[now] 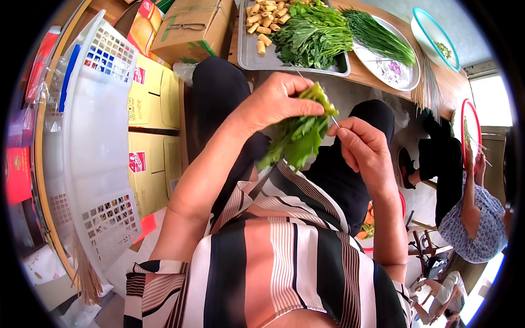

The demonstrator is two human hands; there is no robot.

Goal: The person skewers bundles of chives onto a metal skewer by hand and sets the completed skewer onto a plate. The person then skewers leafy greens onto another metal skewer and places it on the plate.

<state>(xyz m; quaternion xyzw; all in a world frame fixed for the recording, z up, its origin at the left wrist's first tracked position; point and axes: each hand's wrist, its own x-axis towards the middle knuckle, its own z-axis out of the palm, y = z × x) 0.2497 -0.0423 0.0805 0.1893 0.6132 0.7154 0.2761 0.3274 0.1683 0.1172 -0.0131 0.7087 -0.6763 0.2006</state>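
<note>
In front of my lap, my left hand [281,99] is closed around the stem end of a small bunch of leafy greens [299,143], its leaves hanging down. A thin skewer [335,122] meets the stems from the right. My right hand [362,143] pinches that skewer between thumb and fingers. Beyond my hands, a metal tray [249,59] holds more leafy greens [314,35] and short tan rolls [267,19]. To its right, an oval white plate [377,75] carries chives [383,38].
Loose skewers [429,90] lie at the table's right edge, below a teal-rimmed bowl [418,27]. A white plastic basket [93,142] and yellow cartons [153,180] stand left. A person [473,224] at right holds a red-rimmed container [479,123].
</note>
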